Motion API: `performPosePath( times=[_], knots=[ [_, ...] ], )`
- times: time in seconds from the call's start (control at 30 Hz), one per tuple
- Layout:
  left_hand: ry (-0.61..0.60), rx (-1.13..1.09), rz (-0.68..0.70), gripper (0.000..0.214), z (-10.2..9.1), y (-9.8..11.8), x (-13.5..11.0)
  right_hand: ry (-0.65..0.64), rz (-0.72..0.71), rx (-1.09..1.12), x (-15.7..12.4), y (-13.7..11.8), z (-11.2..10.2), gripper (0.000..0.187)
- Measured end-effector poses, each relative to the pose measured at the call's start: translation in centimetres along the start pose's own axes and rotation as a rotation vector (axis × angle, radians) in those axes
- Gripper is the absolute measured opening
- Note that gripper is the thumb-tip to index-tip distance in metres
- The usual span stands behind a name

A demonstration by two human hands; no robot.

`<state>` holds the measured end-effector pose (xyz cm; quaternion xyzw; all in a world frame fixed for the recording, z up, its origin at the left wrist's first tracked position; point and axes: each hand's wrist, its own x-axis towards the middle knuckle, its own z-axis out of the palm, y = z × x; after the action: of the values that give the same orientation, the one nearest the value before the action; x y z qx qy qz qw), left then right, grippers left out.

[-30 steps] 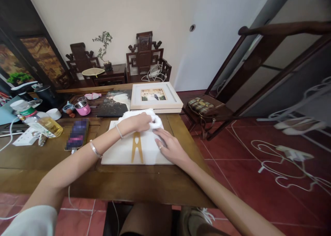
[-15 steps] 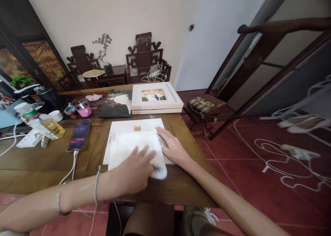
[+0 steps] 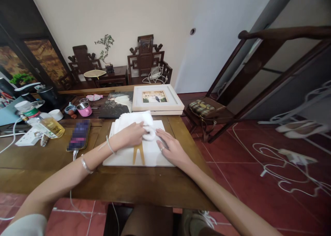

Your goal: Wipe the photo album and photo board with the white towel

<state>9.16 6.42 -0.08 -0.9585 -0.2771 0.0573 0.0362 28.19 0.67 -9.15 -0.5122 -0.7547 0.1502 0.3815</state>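
I am viewing the left hand (image 3: 133, 134) pressing a white cloth (image 3: 134, 119) onto the far part of a white board (image 3: 121, 157). Its fingers are curling around the bunched cloth and gripping it. The right hand (image 3: 172, 148) is lying flat on the board's right side, with its fingers extended, slightly spread and holding nothing. The board is lying flat on the wooden worktop (image 3: 51, 160), directly in front of me. A gold peg-shaped mark (image 3: 138, 154) is showing on it, just nearer than the cloth. A white framed photo (image 3: 156, 99) is sitting just beyond the board, with a dark print (image 3: 117, 105) beside it. A phone (image 3: 79, 134) is lying left of the board, and a pink cup (image 3: 84, 109) is standing further back.
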Motion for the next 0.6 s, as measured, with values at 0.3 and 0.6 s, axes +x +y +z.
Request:
performPosePath(
  times=[0.3,0.6],
  knots=[
    [-0.052,0.046,0.162,0.019,-1.7,8.3,-6.9,-0.021,-0.005,0.014,0.0,0.3,0.0,0.043],
    [0.046,-0.203,-0.086,0.034,-2.6,-1.2,-1.6,0.018,-0.003,0.031,-0.1,0.1,0.0,0.036]
  ],
)
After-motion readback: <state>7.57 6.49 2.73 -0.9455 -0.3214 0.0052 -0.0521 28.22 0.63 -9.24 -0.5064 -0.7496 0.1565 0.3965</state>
